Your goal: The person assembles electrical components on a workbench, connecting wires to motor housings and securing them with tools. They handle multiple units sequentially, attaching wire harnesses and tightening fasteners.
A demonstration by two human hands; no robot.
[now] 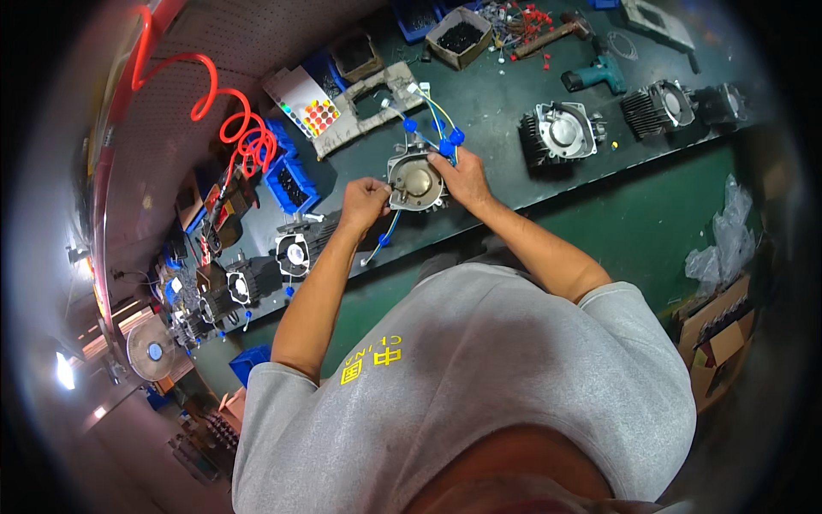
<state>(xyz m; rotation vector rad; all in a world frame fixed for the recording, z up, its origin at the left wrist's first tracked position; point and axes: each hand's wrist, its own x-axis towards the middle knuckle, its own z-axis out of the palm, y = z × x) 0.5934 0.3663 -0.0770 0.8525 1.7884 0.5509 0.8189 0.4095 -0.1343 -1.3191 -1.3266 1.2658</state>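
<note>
A round-bored metal housing sits on the bench in front of me, between my hands. My left hand is at its left rim, thumb and fingertips pinched together; what they hold is too small to make out. My right hand grips the housing's right side, thumb on the upper rim. Wires with blue caps run out above the housing, beside my right fingers. Another wire with a blue cap hangs below it toward the bench edge.
Finned housings stand to the right; more line the bench at left. Behind lie a grey frame, a sticker sheet, a box of black parts, a hammer and a drill. A red coiled hose hangs at left.
</note>
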